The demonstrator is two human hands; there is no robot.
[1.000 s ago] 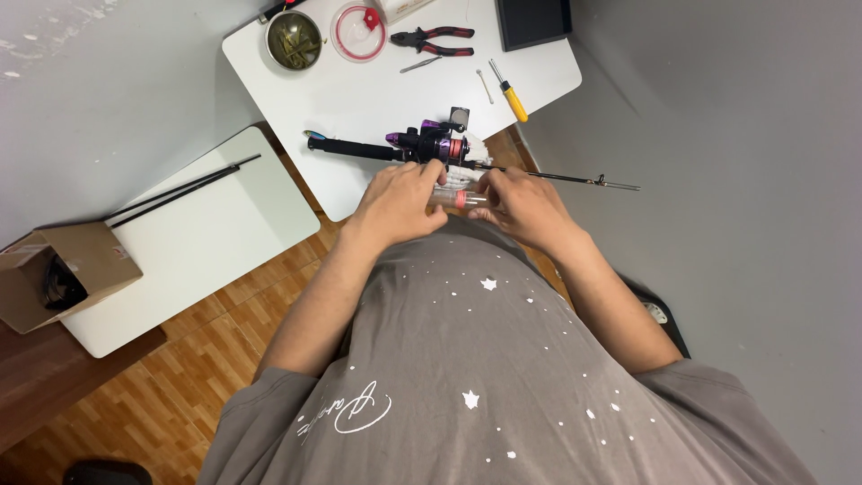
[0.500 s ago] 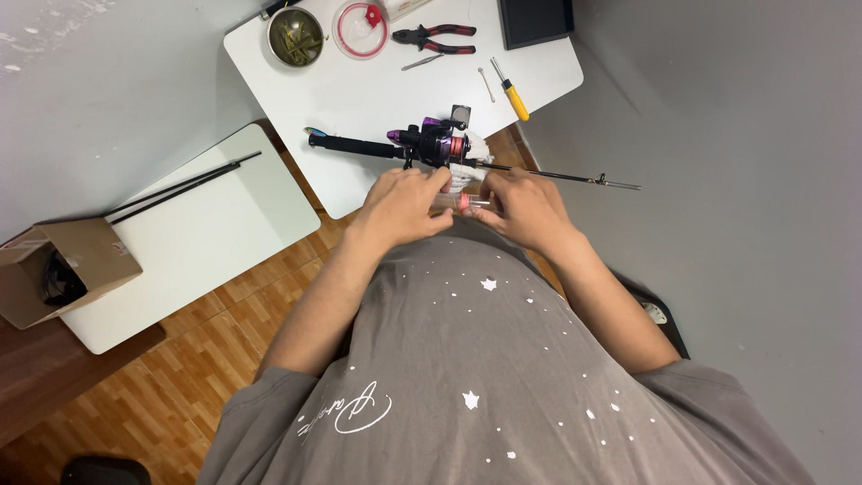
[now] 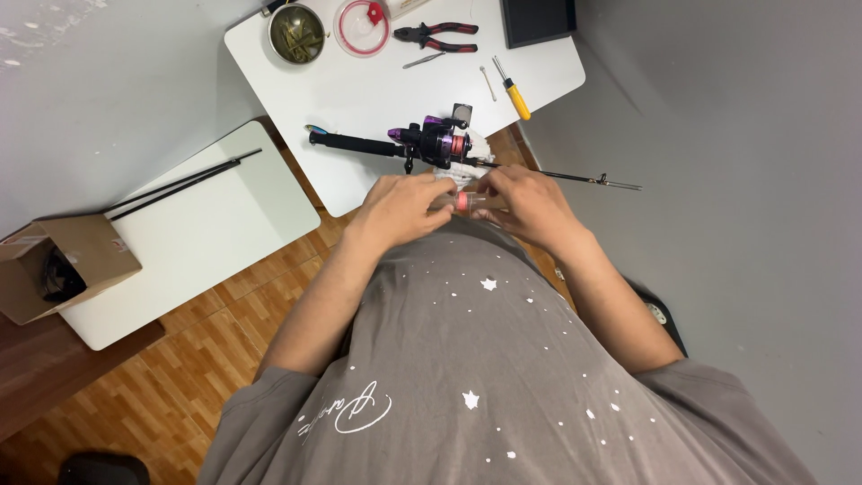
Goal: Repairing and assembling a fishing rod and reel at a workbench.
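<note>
Both hands meet at the near edge of the white table [image 3: 359, 108], just in front of the body. Left hand [image 3: 400, 208] and right hand [image 3: 521, 205] pinch a small clear spool w/ a red band [image 3: 462, 201] between them, fingers curled narrow round it; grip detail mostly hidden, can't tell how firm.

At 12 o'clock from the hands, just beyond them, lies a fishing rod [image 3: 359, 144] w/ a black-purple reel [image 3: 435, 142], rod tip running out past the table edge toward 3 o'clock. A white cloth [image 3: 476, 148] sits under the reel.

Risks, as I judge them:
- Spool is small and held over the table edge, so a slip drops it to the wood floor [image 3: 108, 395].
- If line runs from spool to reel (too thin to see), a tug could drag the rod, which overhangs w/ nothing pinning it.
- Yellow-handled screwdriver [image 3: 514, 90] at 1 o'clock and red-handled pliers [image 3: 437, 36] at 12 are well apart, low risk.
</note>
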